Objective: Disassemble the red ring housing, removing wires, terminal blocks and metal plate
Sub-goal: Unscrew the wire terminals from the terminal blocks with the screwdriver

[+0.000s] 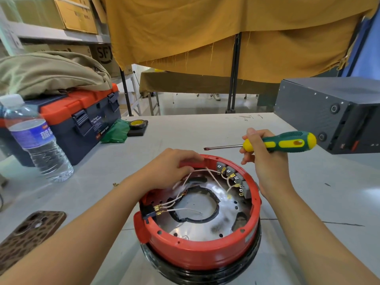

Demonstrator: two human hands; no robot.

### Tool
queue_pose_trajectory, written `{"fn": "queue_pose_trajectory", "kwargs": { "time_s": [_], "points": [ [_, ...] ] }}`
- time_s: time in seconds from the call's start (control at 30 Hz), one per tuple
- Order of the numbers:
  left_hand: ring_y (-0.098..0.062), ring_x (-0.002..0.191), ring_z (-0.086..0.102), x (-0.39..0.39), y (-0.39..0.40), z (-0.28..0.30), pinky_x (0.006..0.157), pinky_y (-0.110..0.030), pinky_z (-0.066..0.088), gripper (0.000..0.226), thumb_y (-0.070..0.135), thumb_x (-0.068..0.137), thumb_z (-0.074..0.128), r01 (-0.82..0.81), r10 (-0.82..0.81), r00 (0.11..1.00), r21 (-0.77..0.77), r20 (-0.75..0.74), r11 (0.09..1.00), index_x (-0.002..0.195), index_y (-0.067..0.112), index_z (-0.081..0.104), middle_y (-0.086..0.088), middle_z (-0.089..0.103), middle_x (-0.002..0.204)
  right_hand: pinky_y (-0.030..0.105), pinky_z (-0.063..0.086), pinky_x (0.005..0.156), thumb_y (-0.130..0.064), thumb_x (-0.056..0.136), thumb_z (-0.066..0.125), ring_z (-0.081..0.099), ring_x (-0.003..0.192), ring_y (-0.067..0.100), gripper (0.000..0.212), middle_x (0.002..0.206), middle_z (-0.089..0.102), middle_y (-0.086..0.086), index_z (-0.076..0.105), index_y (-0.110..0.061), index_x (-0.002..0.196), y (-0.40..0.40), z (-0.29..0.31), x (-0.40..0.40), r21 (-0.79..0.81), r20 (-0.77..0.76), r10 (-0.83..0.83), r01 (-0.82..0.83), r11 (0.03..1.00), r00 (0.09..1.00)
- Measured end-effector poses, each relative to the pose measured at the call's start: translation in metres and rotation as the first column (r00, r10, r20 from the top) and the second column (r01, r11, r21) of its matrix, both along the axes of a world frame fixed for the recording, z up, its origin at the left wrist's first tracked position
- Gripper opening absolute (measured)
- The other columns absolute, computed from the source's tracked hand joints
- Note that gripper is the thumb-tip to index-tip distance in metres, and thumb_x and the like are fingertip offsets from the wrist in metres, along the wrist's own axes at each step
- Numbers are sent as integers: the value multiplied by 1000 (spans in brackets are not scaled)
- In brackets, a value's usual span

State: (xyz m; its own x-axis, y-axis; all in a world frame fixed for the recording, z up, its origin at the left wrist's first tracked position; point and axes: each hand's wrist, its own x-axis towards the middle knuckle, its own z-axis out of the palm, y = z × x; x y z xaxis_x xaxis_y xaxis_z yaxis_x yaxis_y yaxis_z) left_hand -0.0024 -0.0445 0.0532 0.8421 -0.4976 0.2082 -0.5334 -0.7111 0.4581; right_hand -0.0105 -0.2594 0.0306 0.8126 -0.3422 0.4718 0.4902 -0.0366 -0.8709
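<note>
Red ring housing (197, 249) under left grip (174, 167)

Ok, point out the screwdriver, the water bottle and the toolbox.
screwdriver (287, 142), head view, on its green and yellow handle
water bottle (33, 134), head view, on its blue label
toolbox (67, 103), head view, on its orange lid

In front of me the grey surface (205, 128) carries the red housing (197, 251), sitting on a black ring. At my left lie a phone (30, 233) face down, a water bottle (37, 140) upright, and a toolbox (82, 120). Beyond it are a green bag (115, 130) and a tape roll (137, 123) on a black pad. At far right stands a dark metal box (320, 112).
</note>
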Motion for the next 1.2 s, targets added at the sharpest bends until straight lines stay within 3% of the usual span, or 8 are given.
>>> {"fn": "queue_pose_trajectory", "kwargs": {
  "time_s": [0.1,0.23,0.37,0.53,0.67,0.8,0.97,1.2],
  "points": [
    [2,106,55,-5,9,3,87,2,33,38,9,88,62,-43,45,999,-79,22,996,123,22,59,11,65,115,21,55,56,-33,92,59,60,55,6,19,63,64,-9,62,-16,85,1,0,-1,-22,-22,20,-20,1000,1000],
    [-10,103,55,-12,22,6,92,-24,42,34,19,84,68,-196,196,978,-5,67,981,116,22,60,2,57,114,23,57,62,-28,89,64,63,59,8,9,65,66,-9,62,-21,85,3,1,-4,-62,-57,111,-114,992,992],
    [-13,94,53,-21,39,6,76,-22,40,39,28,81,68,-350,354,935,125,-10,928,117,22,52,-1,51,111,19,54,61,-23,86,68,64,64,7,4,69,66,-8,65,-22,84,3,3,-7,-58,-66,179,-183,981,982],
    [-2,76,54,-29,51,5,58,-16,41,35,29,83,64,-375,417,892,230,-174,898,114,24,48,12,54,90,16,51,59,-24,87,68,64,63,5,3,71,67,-7,65,-22,86,3,5,-9,-80,-78,191,-197,977,978],
    [-5,76,55,-26,51,3,58,-15,41,35,18,84,62,-397,421,894,164,-152,903,118,24,55,6,58,100,16,52,59,-24,87,67,64,63,5,3,70,68,-10,65,-22,86,3,5,-9,-83,-96,198,-206,975,975],
    [-17,90,60,-15,44,1,79,-25,45,39,15,86,61,-396,409,907,124,-103,910,124,26,57,3,62,112,18,54,61,-25,86,68,64,61,7,4,69,68,-8,66,-21,85,2,6,-9,-60,-105,216,-223,973,971],
    [-18,101,61,6,26,-6,93,-27,44,37,13,86,64,-356,356,931,24,-76,934,121,24,63,1,66,116,24,57,67,-25,85,68,68,64,16,9,72,71,-1,66,-17,89,1,7,-9,-27,-121,267,-272,962,956],
    [-12,86,62,12,21,-9,77,-23,46,33,29,80,74,-408,371,908,-212,-194,888,106,16,59,6,63,98,22,57,70,-33,82,65,73,72,24,21,80,74,8,67,-15,92,-3,11,-10,-35,-111,299,-305,952,948]
  ]
}}
